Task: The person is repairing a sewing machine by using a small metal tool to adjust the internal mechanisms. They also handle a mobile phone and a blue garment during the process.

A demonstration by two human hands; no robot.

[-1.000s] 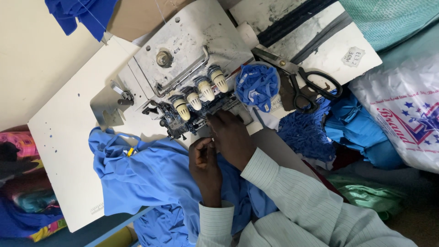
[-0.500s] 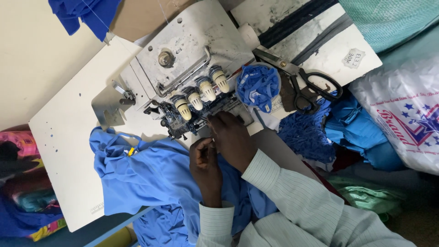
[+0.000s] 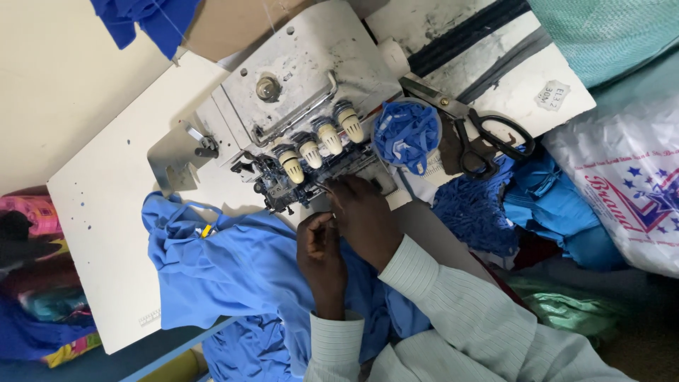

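- The white table carries everything you work on.
- The blue cloth lies bunched over the table's near edge, just below the machine, running under both your hands.
- The grey machine sits tilted on the table, four thread knobs along its front.
- Your right hand lies flat on the cloth, fingers reaching up to the machine's front.
- Your left hand rests beside it, touching it, fingers curled; whether they pinch the cloth, you cannot tell.
- The cup of blue scraps stands right of the machine.
- The scissors lie just right of the cup, blades shut.
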